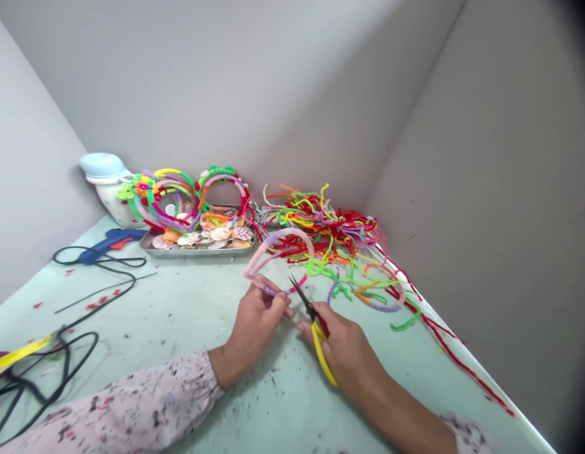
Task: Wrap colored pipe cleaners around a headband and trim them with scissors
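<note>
My left hand (259, 321) pinches the lower edge of a fuzzy pipe-cleaner ring (285, 234), wound in pink, lilac, green and magenta. The ring stands tilted above the table. My right hand (344, 343) is wrapped round a pair of needle-nose pliers (319, 340) with yellow handles and thin dark jaws. Slightly parted, the jaws point up and left, close to the magenta part of the ring; whether they touch it I cannot tell. Part of the handles is hidden by my right fingers.
Behind the hands, a metal tray (202, 252) holds shells, with finished-looking pipe-cleaner hoops (171, 198) above it. A heap of loose pipe cleaners (320, 221) lies right of it. At left are a blue glue gun (107, 244), a black cord (126, 284) and a pale-blue-lidded cup (115, 195).
</note>
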{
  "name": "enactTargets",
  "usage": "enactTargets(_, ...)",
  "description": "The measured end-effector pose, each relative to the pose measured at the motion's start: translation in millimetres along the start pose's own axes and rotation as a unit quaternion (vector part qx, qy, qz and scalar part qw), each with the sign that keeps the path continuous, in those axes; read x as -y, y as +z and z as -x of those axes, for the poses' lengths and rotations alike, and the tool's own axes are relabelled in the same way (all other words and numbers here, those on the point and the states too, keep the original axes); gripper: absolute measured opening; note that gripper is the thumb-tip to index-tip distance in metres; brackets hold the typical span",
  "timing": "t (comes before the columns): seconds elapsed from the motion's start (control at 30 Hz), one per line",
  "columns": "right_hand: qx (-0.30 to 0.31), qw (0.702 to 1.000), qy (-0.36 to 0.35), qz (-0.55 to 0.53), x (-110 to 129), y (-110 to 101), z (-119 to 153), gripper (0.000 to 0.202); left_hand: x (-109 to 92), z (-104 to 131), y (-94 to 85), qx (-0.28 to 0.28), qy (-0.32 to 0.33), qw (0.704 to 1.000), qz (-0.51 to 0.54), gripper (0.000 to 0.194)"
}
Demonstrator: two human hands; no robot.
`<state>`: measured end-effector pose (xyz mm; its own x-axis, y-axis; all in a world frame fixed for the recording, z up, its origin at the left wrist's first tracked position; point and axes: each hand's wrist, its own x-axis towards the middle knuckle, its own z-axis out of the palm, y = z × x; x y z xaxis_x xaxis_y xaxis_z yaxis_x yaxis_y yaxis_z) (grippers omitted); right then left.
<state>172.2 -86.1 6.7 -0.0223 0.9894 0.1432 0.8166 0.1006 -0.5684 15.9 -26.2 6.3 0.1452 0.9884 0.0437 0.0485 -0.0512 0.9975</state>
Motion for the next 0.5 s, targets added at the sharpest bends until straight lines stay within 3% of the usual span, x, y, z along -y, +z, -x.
enactTargets(0.2, -0.062, 0.980, 0.094, -0.166, -2.0, -5.2, -4.4, 0.030, -1.4, -1.3, -2.7, 0.002, -0.010, 0.998, 0.064, 0.014)
enactTargets(0.37, -0.109, 0.898, 0.161, -0.396, -9.1, -4.0, -15.5, 0.044, 0.1, 3.4, -3.1, 0.071, -0.003, 0.994, 0.086, 0.014)
enactTargets(0.5, -0.161, 0.866, 0.126, -0.457, -8.6, -8.5, -18.1, 0.043, 3.1, 4.8, -2.9, 0.119, -0.007, 0.991, 0.060, 0.011)
